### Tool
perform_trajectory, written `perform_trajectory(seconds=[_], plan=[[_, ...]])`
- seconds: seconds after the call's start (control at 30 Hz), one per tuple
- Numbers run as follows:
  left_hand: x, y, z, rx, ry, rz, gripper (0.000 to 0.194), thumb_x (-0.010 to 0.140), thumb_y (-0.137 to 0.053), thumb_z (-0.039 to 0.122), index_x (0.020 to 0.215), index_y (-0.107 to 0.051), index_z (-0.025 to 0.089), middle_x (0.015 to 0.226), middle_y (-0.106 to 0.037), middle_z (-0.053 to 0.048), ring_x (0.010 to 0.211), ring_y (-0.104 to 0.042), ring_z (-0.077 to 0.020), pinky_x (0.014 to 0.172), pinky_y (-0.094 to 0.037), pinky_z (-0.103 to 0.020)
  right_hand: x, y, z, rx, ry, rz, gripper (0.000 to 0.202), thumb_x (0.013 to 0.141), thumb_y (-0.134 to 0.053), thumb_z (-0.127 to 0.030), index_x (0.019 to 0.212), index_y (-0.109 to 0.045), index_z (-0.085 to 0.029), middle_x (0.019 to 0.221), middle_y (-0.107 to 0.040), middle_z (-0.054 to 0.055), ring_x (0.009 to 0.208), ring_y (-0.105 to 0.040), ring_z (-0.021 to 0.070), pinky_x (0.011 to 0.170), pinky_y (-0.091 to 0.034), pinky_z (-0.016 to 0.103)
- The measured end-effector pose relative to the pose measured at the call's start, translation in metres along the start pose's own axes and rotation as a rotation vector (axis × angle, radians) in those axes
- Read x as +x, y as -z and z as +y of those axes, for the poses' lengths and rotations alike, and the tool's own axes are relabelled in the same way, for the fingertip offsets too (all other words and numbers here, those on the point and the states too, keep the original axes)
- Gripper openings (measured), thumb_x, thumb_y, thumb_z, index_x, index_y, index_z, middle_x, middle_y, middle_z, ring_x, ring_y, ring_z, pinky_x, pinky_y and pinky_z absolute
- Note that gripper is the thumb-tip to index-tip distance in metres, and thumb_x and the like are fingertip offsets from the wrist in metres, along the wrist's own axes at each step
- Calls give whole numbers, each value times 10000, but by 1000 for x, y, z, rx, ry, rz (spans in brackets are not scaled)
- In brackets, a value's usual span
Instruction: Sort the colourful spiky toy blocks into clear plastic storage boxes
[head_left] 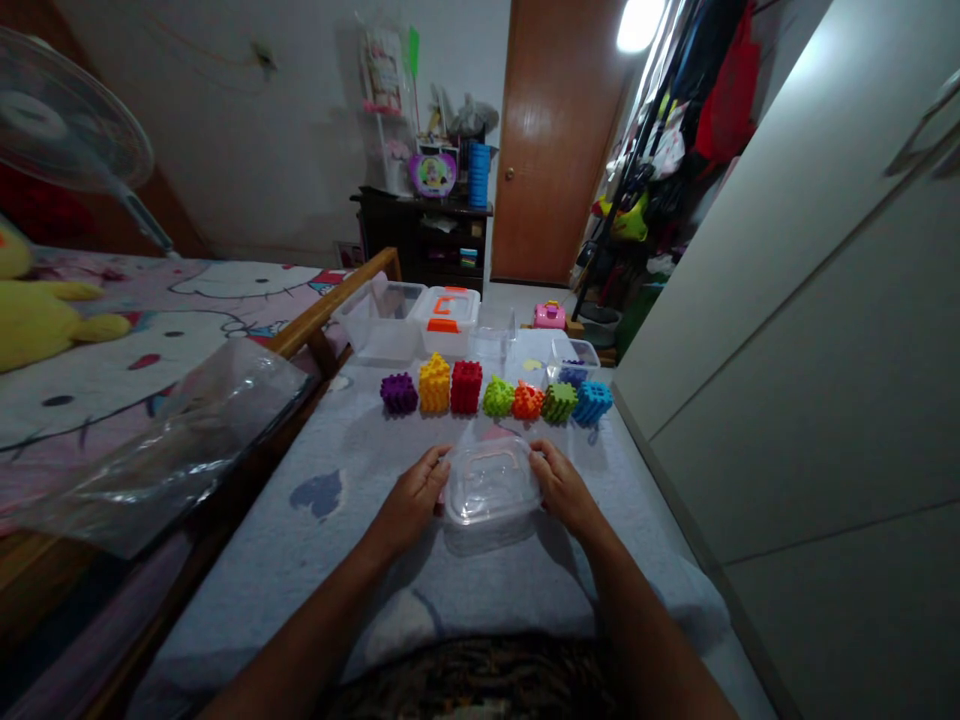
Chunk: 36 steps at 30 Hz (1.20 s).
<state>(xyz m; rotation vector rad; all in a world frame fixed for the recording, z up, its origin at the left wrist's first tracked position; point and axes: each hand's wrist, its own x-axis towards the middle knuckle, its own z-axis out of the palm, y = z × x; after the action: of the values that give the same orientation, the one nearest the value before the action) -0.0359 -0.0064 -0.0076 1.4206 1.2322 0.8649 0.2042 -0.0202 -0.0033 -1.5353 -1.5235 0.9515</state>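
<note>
Clear box (491,487): on the bed (360,470), lidded, clasped at both ends by left hand (409,503) and right hand (564,490), each grip closed on it, steadying. Seven blocks (466,386) rowed behind.

Purple cube (398,393), yellow cube (434,384), red cube (466,387), blue cube (592,402), clear box (491,488).
</note>
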Motion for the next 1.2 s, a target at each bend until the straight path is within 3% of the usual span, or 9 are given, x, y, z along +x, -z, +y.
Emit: perform_trajectory(seconds=[0.2,0.47,0.6,0.73,0.9,1.1,1.2], plan=[[1,-2,-2,-5,-87,52,399,921,-474,465,1169,-633,196,859,-684,-34,832,-626,-214,777,-460,-303,-2,0,1,61,-23,-24,237,937,-382,-435,966,-532,-254,652,-506,-35,590,-526,170,540,-406,272],[4,-5,0,-83,-94,69,406,931,-461,465,1175,-615,179,1019,-703,-58,888,-642,-213,816,-481,-304,-7,-12,9,103,-46,35,315,948,-357,-488,1027,-557,-258,653,-516,-32,597,-521,178,553,-418,281],[5,-4,1,-66,-116,103,407,916,-480,469,1137,-632,164,1026,-714,-69,892,-653,-220,826,-491,-314,-8,-14,6,165,-94,15,317,948,-344,-494,988,-537,-246,615,-472,-50,544,-487,171,541,-409,287],[5,-4,-4,-56,-112,127,421,911,-484,486,1136,-640,166,1061,-718,-73,927,-662,-227,845,-497,-313,-5,-13,3,92,-27,14,303,923,-413,-498,936,-532,-220,726,-545,-19,665,-539,179,623,-423,295],[4,-7,-10,-66,-125,111,457,938,-439,498,1187,-600,150,1086,-705,-82,962,-657,-230,846,-500,-323,0,-12,7,-35,82,51,294,942,-354,-428,925,-551,-209,821,-585,23,800,-566,203,726,-432,319],[6,-6,-10,0,-165,122,468,948,-407,501,1186,-605,151,1067,-703,-81,909,-646,-221,847,-487,-334,-3,-15,7,51,107,101,265,926,-359,-389,882,-556,-217,816,-594,31,788,-575,204,736,-449,330],[7,-4,-12,10,-173,127,462,953,-401,492,1190,-605,152,1069,-701,-79,935,-642,-222,853,-479,-329,-8,-18,5,198,2,91,264,933,-350,-387,916,-559,-226,707,-559,-4,625,-538,179,603,-439,302]])
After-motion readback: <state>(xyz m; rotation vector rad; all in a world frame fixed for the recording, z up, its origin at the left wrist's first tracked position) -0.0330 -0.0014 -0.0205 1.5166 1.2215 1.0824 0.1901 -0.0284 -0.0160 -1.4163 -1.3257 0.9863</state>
